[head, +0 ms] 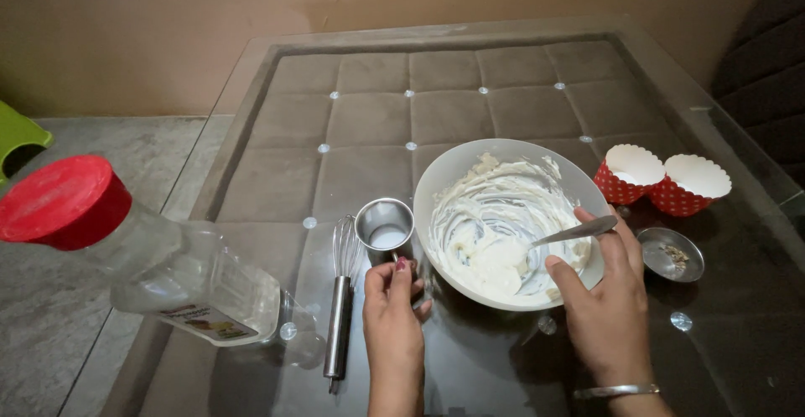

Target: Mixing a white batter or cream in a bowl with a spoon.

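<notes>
— What does each grip hold?
— Left hand [392, 310] is closed on the handle of the small steel cup [386, 226], which sits just left of the white bowl [444, 184]. Right hand [605, 300] pinches a spoon [570, 233].
— The spoon's axis?
— Handle at the bowl's right rim, tip slanting left into the cream, mid-desk [369, 115].
</notes>
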